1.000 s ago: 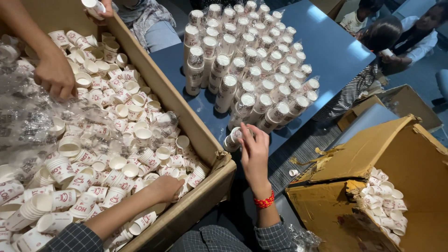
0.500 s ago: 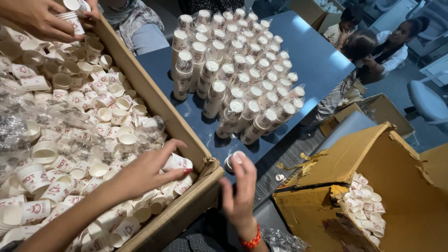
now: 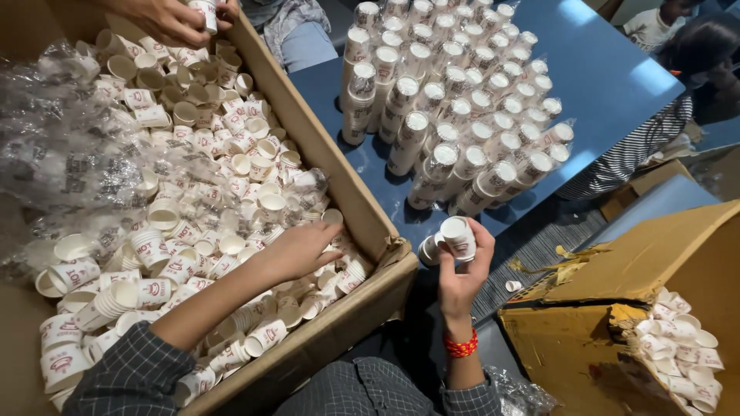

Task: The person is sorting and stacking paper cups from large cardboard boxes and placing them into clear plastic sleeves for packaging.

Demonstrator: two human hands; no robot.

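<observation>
Small white paper cups (image 3: 455, 239), nested in a short stack, sit pinched in the right hand (image 3: 460, 271) above the blue table's (image 3: 609, 69) edge; light and easily crushed, they are best held by the sides. The left hand (image 3: 297, 250), fingers spread, rests on loose cups inside the brown cardboard box (image 3: 339, 181).

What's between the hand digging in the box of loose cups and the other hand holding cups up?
In the head view, the cardboard box's wall and torn corner separate the left hand, among loose cups, from the right hand gripping a small cup stack.
</observation>
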